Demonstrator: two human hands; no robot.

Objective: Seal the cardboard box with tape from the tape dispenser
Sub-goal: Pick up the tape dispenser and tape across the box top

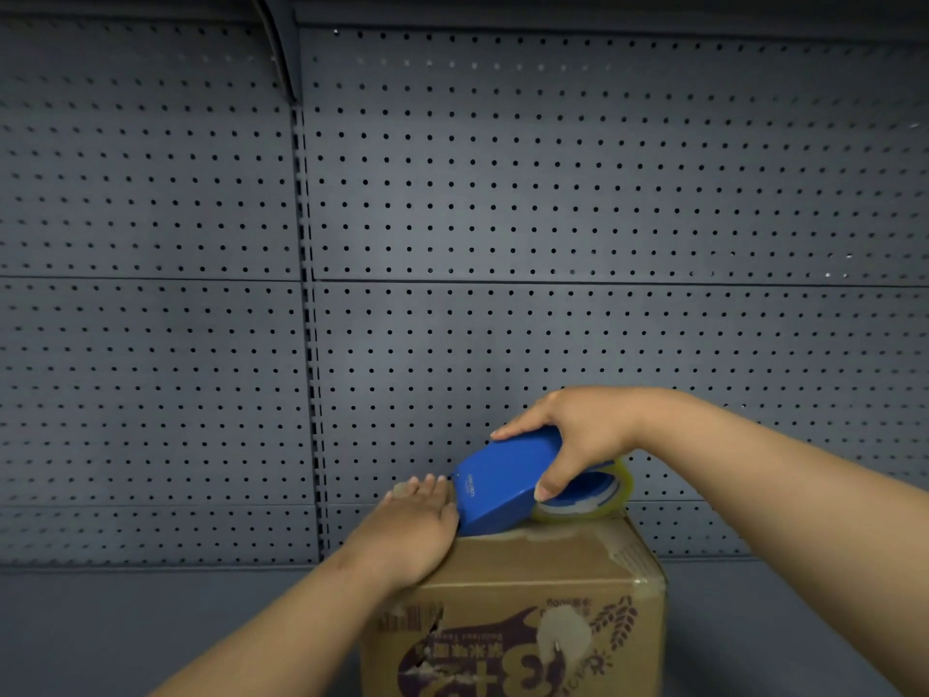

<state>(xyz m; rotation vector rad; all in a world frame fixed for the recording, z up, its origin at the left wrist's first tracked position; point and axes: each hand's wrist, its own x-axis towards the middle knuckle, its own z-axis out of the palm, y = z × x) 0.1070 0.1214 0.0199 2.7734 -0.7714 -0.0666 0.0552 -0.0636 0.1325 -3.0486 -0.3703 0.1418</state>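
Note:
A brown cardboard box [543, 570] with purple print on its near face stands on the shelf at the bottom centre, its top flaps closed. On the far left part of its top rests a blue tape dispenser [502, 482], tilted nose-down, with a roll of clear tape [588, 495] at its right end. My right hand [578, 435] grips the dispenser from above. My left hand [417, 525] lies flat on the box's top left edge, fingers extended and touching the dispenser's nose. The box's left side is hidden behind my left forearm.
A grey perforated back panel [553, 218] fills the view behind the box, with a slotted upright [306, 319] left of centre. The grey shelf surface [151, 621] stretches to both sides of the box.

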